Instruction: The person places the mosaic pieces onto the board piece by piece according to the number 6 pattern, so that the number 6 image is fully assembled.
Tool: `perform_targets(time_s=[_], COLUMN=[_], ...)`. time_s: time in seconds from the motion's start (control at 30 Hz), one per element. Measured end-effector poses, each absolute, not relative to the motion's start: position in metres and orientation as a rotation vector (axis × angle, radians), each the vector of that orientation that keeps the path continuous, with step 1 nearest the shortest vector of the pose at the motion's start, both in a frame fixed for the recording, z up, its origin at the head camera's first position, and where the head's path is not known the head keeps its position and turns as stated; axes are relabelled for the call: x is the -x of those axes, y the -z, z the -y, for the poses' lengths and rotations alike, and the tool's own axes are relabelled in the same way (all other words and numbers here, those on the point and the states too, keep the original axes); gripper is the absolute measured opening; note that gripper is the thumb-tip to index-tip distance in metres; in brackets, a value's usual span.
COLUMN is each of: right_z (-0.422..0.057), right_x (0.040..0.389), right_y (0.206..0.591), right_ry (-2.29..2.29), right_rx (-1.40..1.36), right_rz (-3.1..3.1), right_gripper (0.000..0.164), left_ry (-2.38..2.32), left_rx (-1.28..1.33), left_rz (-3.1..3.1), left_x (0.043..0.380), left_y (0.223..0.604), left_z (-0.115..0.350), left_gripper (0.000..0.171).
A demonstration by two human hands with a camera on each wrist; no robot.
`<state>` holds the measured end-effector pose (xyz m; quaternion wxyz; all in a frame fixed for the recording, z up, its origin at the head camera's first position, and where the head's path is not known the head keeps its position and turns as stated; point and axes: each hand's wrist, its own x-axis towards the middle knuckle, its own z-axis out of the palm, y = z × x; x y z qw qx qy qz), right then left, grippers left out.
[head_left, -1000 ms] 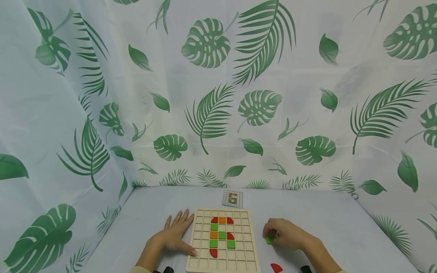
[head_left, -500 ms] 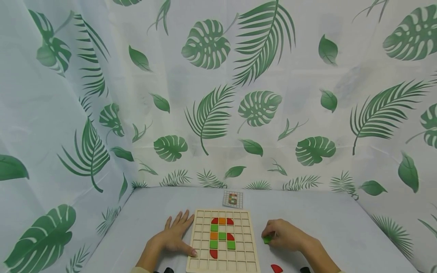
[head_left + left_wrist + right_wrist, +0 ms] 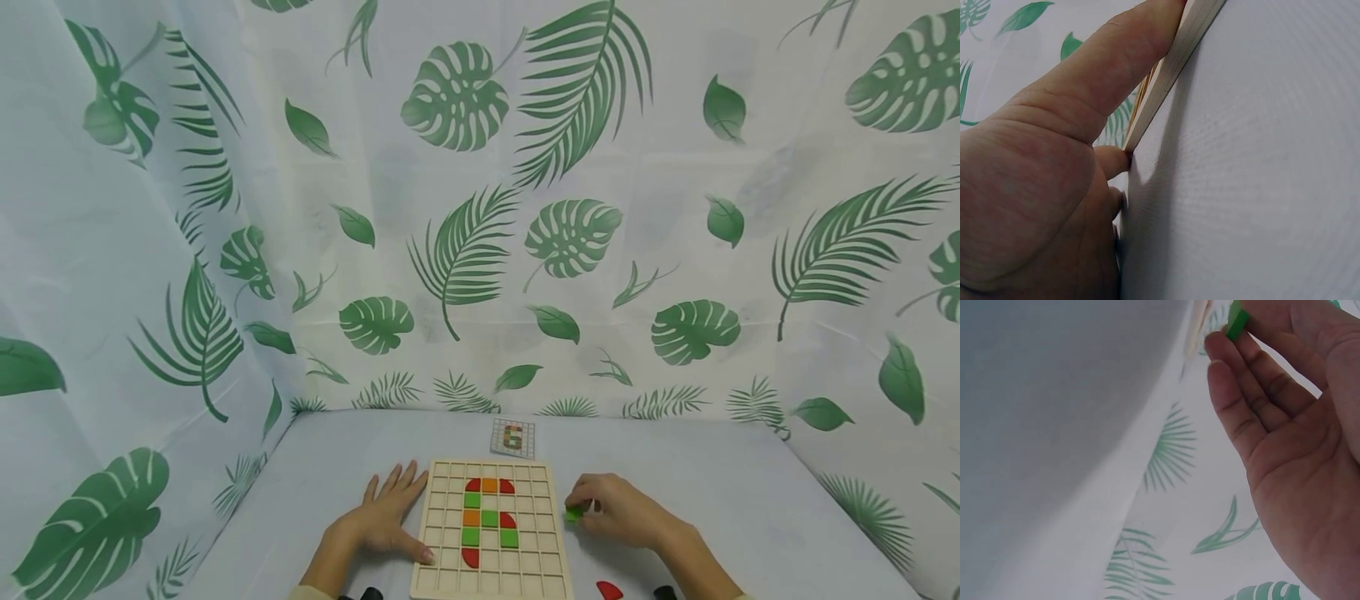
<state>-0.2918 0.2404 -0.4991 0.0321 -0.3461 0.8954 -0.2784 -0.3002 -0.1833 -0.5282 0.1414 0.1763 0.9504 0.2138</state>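
Note:
A wooden grid board (image 3: 536, 567) lies on the table, its cells partly filled with red quarter-round, orange square and green square tiles. My left hand (image 3: 382, 521) rests at the board's left edge, fingers spread and straight, the thumb over the rim; the left wrist view shows that thumb (image 3: 1110, 69) against the wooden side. Just right of the board, my right hand (image 3: 618, 508) pinches a green tile (image 3: 573, 514) between thumb and fingers. In the right wrist view the green tile (image 3: 1237, 322) is raised off the table, partly covered by the fingertips.
A loose red quarter-round tile (image 3: 609, 590) lies on the table near the front, right of the board. Behind the board is a small card (image 3: 513, 437) printed with a coloured grid pattern. A leaf-patterned curtain (image 3: 480, 250) encloses the table at back and sides.
My right hand has moved left and slightly away from me with the green tile, coming close to the board's right edge. The left hand stays in place.

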Motion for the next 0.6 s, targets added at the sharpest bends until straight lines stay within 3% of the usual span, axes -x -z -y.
perform_targets(time_s=[0.6], right_z=[-0.173], right_x=[0.291], right_y=[0.465], right_ry=[0.977], right_rx=[1.150], right_rz=[-2.580], right_gripper=[0.016], left_ry=[-0.605], left_rx=[-0.499], left_rz=[-2.737], left_x=[0.300], left_y=[0.527], left_z=[0.182], left_gripper=[0.135])
